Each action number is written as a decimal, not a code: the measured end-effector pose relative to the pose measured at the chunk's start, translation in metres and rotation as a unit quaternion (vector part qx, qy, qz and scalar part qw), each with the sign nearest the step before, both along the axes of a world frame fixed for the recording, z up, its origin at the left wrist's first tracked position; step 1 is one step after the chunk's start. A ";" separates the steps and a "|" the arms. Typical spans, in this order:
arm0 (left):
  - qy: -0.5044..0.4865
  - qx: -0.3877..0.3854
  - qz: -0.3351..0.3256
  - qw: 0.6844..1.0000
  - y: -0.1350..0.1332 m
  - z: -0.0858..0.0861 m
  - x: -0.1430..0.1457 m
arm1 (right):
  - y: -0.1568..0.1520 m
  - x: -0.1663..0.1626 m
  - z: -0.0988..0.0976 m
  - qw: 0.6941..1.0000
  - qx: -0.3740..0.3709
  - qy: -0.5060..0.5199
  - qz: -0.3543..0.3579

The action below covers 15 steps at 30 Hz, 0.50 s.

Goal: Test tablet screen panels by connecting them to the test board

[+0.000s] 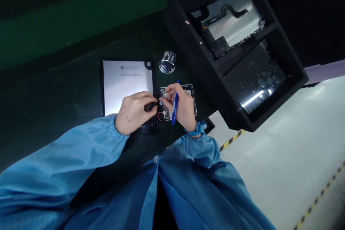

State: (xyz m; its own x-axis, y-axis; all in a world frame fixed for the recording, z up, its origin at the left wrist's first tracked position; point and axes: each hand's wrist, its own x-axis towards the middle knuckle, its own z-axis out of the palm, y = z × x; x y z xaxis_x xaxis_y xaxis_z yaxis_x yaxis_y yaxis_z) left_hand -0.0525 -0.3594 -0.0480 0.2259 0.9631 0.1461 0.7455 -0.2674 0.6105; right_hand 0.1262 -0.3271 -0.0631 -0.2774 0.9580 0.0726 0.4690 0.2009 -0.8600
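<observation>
A tablet with its back off (pixel 126 82) lies on the dark green work surface, its large pale silver panel facing up. My left hand (pixel 136 111) rests over its lower right part, thumb and fingertips curled together at the right edge; whatever is between them is hidden. My right hand (pixel 183 107) is closed around a blue pen (pixel 175 106), which slants across the palm. Its thumb and fingertips come close to the left ones at that edge. Beneath the right hand lies a white-bordered card or board (pixel 194 106), partly covered, with red wires (pixel 159 116) at its left side.
A chrome tally counter (pixel 168 61) stands beyond the right hand. To the right, a black divided tray (pixel 194 54) holds an opened device (pixel 234 18) with a ribbon cable and a glossy dark panel (pixel 258 79). Yellow-black tape (pixel 231 140) marks the pale floor.
</observation>
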 end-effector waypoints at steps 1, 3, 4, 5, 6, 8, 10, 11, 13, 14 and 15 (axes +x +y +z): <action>0.000 -0.006 -0.006 1.000 0.001 0.002 -0.001 | 0.000 0.000 0.001 0.999 -0.005 0.027 -0.020; 0.002 -0.011 -0.016 1.000 0.000 0.012 -0.007 | 0.000 0.004 0.005 0.996 -0.017 0.075 -0.049; 0.000 -0.011 -0.014 1.000 -0.002 0.019 -0.014 | -0.001 0.007 0.008 0.995 -0.017 0.085 -0.051; -0.007 -0.013 0.000 1.000 -0.006 0.026 -0.024 | -0.003 0.010 0.011 0.996 -0.010 0.082 -0.046; -0.020 -0.025 0.026 0.999 -0.013 0.033 -0.036 | -0.006 0.014 0.015 0.997 0.003 0.068 -0.030; -0.061 -0.081 0.103 0.990 -0.031 0.043 -0.063 | -0.013 0.018 0.021 0.999 0.036 0.016 0.037; -0.099 -0.156 0.178 0.966 -0.056 0.045 -0.088 | -0.021 0.019 0.023 0.988 0.057 -0.056 0.135; -0.108 -0.189 0.203 0.955 -0.069 0.042 -0.097 | -0.025 0.018 0.023 0.977 0.061 -0.095 0.182; -0.122 -0.221 0.225 0.941 -0.090 0.034 -0.106 | -0.029 0.015 0.021 0.954 0.061 -0.162 0.247; -0.132 -0.236 0.228 0.935 -0.098 0.030 -0.105 | -0.030 0.014 0.019 0.945 0.061 -0.185 0.264; -0.145 -0.247 0.232 0.930 -0.102 0.027 -0.102 | -0.030 0.013 0.018 0.938 0.064 -0.201 0.276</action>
State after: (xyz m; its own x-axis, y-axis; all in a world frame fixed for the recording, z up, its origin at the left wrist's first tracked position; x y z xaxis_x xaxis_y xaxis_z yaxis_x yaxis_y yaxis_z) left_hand -0.1545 -0.4614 -0.0205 -0.2103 0.9128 -0.3501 0.4950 0.4082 0.7670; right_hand 0.1394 -0.3566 -0.0451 -0.7575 0.6516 -0.0402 0.5451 0.5973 -0.5884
